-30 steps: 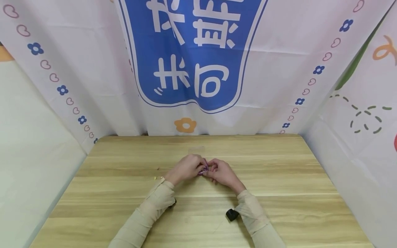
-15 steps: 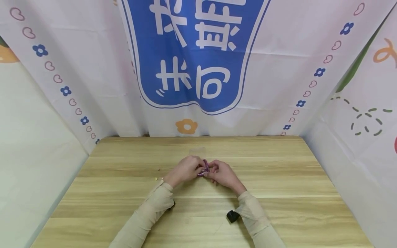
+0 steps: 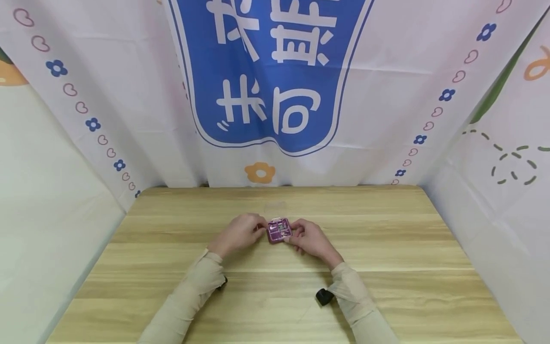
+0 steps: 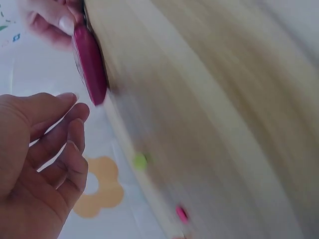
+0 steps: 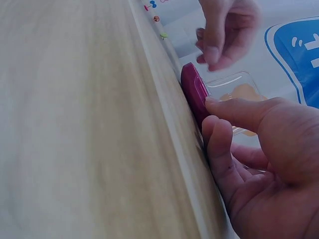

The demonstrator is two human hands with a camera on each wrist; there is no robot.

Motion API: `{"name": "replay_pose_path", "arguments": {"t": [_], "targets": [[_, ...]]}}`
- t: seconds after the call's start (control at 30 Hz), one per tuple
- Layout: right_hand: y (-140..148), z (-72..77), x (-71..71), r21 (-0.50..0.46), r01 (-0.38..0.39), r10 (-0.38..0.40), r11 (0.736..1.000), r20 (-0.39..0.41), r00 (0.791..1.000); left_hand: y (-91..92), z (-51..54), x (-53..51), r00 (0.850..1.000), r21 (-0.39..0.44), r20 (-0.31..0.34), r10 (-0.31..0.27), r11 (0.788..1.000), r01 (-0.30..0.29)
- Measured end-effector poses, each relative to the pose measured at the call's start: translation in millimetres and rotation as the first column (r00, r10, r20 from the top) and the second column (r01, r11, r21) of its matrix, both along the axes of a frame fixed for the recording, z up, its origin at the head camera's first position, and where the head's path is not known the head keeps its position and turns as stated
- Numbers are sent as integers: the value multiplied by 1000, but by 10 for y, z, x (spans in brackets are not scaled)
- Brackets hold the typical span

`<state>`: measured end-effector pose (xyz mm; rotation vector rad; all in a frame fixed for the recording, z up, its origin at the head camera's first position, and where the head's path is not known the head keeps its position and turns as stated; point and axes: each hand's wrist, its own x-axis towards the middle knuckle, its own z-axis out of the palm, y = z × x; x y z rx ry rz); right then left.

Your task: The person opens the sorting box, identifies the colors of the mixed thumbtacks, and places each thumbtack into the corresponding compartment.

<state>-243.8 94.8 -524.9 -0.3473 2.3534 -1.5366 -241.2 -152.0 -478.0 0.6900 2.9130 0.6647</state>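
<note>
A small magenta pill box (image 3: 274,236) with several compartments lies on the table, its clear lid (image 3: 275,208) swung back. Small items sit in some compartments, too small to identify. My right hand (image 3: 311,240) holds the box at its right side; in the right wrist view the thumb is on top of the magenta case (image 5: 193,92). Just left of the box is my left hand (image 3: 241,234), apart from it. The left wrist view shows that hand's fingers (image 4: 75,169) loosely bent, with nothing visible between them.
On the wooden table (image 3: 386,229), the left wrist view shows a small green round piece (image 4: 140,161) and a pink piece (image 4: 182,213). A black device (image 3: 324,296) hangs at the right wrist. A printed cloth (image 3: 378,119) hangs behind the table's far edge.
My left hand has moved left, off the box, uncovering its compartments. The small pieces at the left are now hidden in the head view. My right hand has kept its hold.
</note>
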Motion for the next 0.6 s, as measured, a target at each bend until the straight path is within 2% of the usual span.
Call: {"name": "replay_pose_path", "arguments": {"t": [0.17,0.3,0.47,0.6], "targets": [[-23,35,-8,10,-6,6,1000,8,1000,-264,36,58,999,-15,-3,35,999,-35],[-4,25,-15,36,7,-8,999,2,1000,-414,51,83,999,-24,-5,38,999,-38],[18,1,-9,36,24,-24,999,15,1000,-570,9,100,1000,-24,-12,6,1000,-6],[-11,-11,-8,17,8,-8,1000,14,1000,-723,-36,142,1000,3,7,13,1000,-13]]}}
